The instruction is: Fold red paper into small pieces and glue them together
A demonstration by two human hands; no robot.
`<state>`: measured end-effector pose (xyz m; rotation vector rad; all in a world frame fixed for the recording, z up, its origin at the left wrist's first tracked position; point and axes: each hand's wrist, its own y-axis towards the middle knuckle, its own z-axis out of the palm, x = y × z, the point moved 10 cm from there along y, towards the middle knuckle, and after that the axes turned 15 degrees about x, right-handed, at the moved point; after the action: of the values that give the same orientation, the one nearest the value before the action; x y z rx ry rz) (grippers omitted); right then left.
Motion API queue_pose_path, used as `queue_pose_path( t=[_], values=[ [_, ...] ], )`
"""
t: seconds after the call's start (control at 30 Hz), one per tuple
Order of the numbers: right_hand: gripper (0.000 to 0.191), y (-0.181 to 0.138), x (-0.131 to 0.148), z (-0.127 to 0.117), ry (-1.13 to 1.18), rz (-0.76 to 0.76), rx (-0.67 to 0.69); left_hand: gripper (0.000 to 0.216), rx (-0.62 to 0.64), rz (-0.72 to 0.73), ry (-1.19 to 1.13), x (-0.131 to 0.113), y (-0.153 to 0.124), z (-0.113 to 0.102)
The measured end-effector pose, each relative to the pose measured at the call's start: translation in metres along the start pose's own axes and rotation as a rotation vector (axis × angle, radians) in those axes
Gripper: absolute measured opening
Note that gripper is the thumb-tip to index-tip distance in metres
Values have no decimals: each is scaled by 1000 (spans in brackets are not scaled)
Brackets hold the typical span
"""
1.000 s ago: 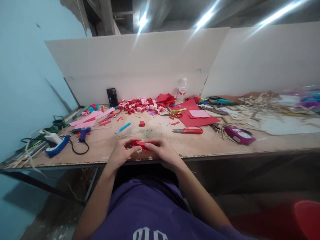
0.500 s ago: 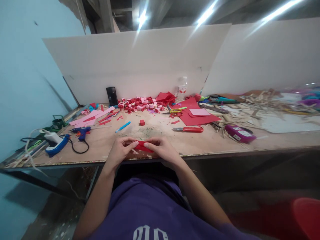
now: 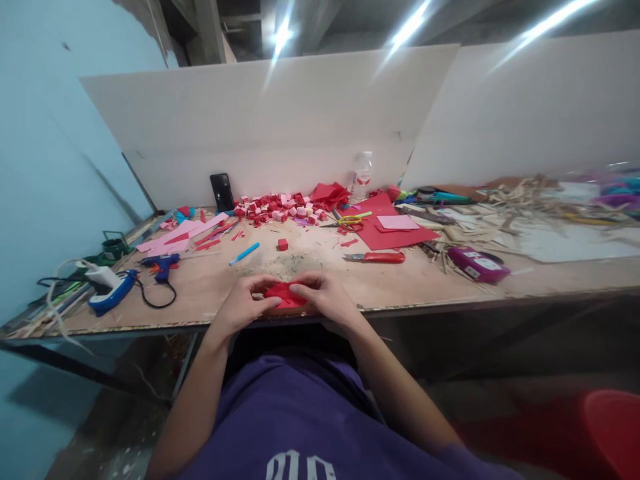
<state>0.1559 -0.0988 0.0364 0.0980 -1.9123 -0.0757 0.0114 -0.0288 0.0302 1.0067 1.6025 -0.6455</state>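
There are two hands, one held red paper, one lone red cube, one glue gun, one red-handled knife, one phone, one bottle and far heaped cubes too many to count.

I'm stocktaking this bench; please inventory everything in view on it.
paper piece: 1, red, between hands
cube: 1, red, beyond hands
cube pile: many, red and pink, back
phone: 1, black, back
bottle: 1, clear, back
sheets: several, red and pink, back
scissors: 1, yellow-handled, back
cutter: 1, red, right
pen: 1, blue, left
glue gun: 1, blue, left
power strip: 1, blue, left
boxy item: 1, purple, right
strips: many, tan, right
clutter: uncounted, mixed, both ends
left hand: 1, bare, at paper
right hand: 1, bare, on paper
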Motion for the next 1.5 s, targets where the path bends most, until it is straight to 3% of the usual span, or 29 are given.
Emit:
queue_pose_path(
  t=[0.17, 0.37, 0.67, 1.07, 1.23, 1.5],
  values=[
    [25, 0, 8, 0, -43, -59, 0, 32, -46, 11, 46, -4, -2, -2],
    [24, 1, 15, 13, -51, -77, 108, 22, -84, 69, 71, -6, -4, -5],
    [28, 2, 11, 8, 1, -73, 107, 20, -153, 92, 43, -11, -7, -11],
    [30, 2, 14, 13, 9, -92, 139, 21, -121, 92, 34, -10, -4, -7],
    [43, 3, 10, 12, -1, -55, 122, 20, -146, 98, 39, -14, -5, -7],
    [40, 2, 4, 21, -16, 21, 216, 12, -166, 109, 109, -16, -6, -9]
  ],
)
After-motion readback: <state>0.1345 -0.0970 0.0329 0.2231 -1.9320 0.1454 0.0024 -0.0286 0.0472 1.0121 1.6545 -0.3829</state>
